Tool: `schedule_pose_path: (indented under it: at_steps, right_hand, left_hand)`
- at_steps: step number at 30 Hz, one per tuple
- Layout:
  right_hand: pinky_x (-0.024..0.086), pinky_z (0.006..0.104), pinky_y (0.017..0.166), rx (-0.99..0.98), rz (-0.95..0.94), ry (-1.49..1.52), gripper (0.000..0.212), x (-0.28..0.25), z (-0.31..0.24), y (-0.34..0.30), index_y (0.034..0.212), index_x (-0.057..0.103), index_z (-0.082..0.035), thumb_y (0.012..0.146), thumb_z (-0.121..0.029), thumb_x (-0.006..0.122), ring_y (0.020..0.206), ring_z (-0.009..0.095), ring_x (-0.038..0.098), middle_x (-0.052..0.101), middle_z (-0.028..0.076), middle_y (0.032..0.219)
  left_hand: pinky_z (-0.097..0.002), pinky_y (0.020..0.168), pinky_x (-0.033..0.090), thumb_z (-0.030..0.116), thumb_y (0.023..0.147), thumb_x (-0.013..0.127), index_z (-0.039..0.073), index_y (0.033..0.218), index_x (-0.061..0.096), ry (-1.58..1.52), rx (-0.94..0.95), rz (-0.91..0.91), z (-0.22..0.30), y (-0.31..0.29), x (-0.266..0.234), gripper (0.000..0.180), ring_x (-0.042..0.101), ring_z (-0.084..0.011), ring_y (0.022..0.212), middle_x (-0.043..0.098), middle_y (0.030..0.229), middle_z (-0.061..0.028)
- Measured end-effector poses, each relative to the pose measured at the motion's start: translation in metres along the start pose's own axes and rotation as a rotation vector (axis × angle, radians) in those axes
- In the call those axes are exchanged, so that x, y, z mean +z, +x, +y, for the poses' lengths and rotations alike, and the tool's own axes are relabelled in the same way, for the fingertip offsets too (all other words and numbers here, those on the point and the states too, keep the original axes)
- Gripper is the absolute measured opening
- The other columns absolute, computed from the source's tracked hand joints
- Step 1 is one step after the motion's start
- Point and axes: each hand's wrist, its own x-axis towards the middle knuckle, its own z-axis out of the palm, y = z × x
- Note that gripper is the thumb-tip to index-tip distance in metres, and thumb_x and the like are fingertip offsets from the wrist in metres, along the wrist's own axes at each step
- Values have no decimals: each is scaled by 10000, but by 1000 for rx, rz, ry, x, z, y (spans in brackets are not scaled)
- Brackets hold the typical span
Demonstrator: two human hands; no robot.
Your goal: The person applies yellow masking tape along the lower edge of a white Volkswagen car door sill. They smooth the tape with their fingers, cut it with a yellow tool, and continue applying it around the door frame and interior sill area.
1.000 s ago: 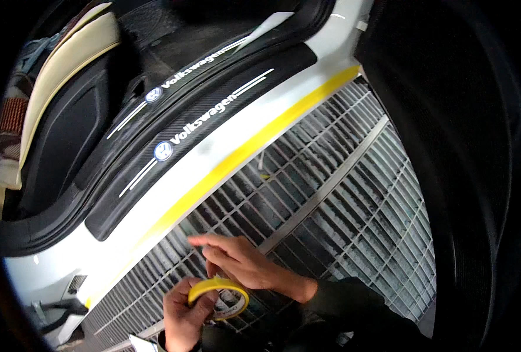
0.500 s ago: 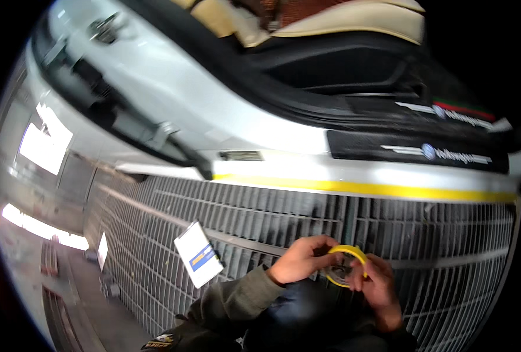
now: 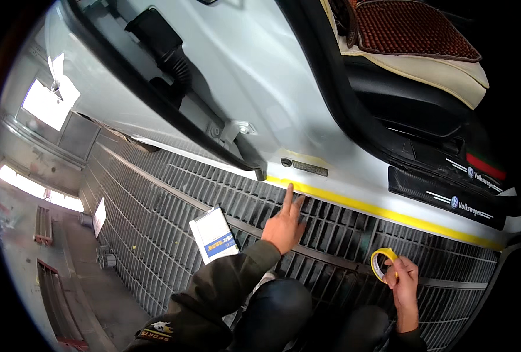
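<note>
A strip of yellow masking tape [image 3: 354, 203] runs along the lower edge of the white car's door sill [image 3: 363, 183]. At the strip's left end, my left hand [image 3: 282, 230] reaches up with its index finger stretched out onto the tape; the other fingers are apart and hold nothing. Lower right, away from the sill, my right hand [image 3: 406, 283] grips a roll of yellow masking tape [image 3: 383, 251] by its right side, fingers curled round the ring. My knees show below the hands.
Metal floor grating [image 3: 154, 217] spreads under the car. A white and blue flat pack [image 3: 210, 226] lies on it beside my left forearm. An open car door [image 3: 154, 100] stands at upper left. Inside the car are a black sill plate [image 3: 410, 188] and a seat with a beaded cover [image 3: 416, 29].
My hands have parted: the left has let go of the tape roll and moved up to the sill strip, while the right has carried the roll rightward. The whole view has shifted and tilted.
</note>
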Motion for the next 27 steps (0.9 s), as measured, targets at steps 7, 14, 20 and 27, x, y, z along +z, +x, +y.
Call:
schedule_pose_path:
  at_steps: [7, 14, 20, 27]
  right_hand:
    - [381, 229, 532, 68, 119, -42, 297, 24, -29, -26, 914, 663, 31, 1017, -216, 534, 456, 56, 408, 477, -11, 516]
    - [312, 228, 453, 60, 341, -21, 297, 38, -76, -86, 887, 671, 6, 1002, -254, 587, 423, 46, 376, 481, -12, 514]
    - [301, 247, 409, 115, 619, 83, 336, 85, -136, -171, 797, 686, 8, 986, -258, 606, 392, 56, 380, 479, -14, 501]
    - [328, 236, 409, 251, 913, 308, 277, 186, -177, -310, 845, 662, -23, 967, -270, 632, 418, 47, 382, 485, -38, 574]
  left_hand:
    - [-499, 721, 546, 47, 770, 612, 19, 1190, 483, -3, -79, -45, -22, 16, 4, 440, 668, -449, 813, 149, 1575, -298]
    - [-405, 800, 557, -22, 776, 615, 29, 1115, 482, -216, -252, -66, -45, 9, -14, 368, 687, -322, 945, 182, 1577, -285]
    - [-408, 805, 539, 32, 801, 598, 26, 1416, 357, -195, -202, -369, 11, -54, -85, 660, 664, -321, 933, 490, 1373, -221]
    - [-463, 949, 494, 140, 799, 649, 88, 1242, 536, -72, -185, -815, 43, -150, -261, 459, 492, -420, 1262, 286, 1538, -227]
